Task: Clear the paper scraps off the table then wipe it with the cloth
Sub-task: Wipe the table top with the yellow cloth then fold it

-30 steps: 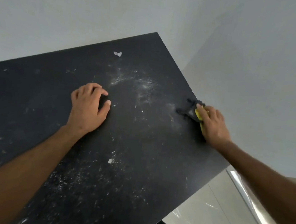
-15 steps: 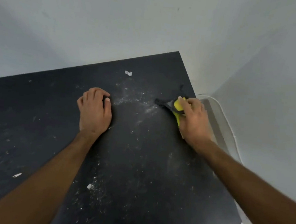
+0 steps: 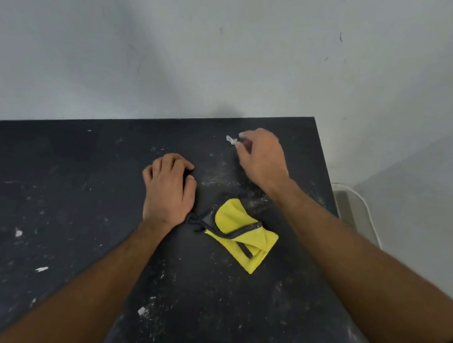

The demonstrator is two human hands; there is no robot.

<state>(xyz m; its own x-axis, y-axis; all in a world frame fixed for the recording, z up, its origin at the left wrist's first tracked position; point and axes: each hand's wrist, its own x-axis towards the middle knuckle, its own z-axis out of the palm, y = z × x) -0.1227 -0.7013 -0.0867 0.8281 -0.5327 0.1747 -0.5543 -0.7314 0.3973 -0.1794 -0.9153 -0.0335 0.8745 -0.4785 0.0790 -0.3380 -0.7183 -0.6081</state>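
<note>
The black table [image 3: 81, 174] is dusted with white specks. A yellow cloth [image 3: 241, 236] with dark trim lies crumpled on it, free of both hands. My right hand [image 3: 262, 158] is at the far right corner, with thumb and forefinger apart at the right edge of a small white paper scrap [image 3: 231, 140] that lies on the table. My left hand [image 3: 168, 188] rests on the table just left of the cloth, fingers curled under; nothing shows in it. More paper scraps lie at the left [image 3: 18, 233], lower left [image 3: 41, 269] and near the front [image 3: 141, 311].
A pale wall stands right behind the table's far edge. The table's right edge runs down from the far corner. Beyond it lie a white cable [image 3: 366, 204] and a grey object [image 3: 346, 207] on the floor.
My right hand let go of the cloth, which now lies on the table, and moved up to the white scrap at the far corner. The left hand stayed in place.
</note>
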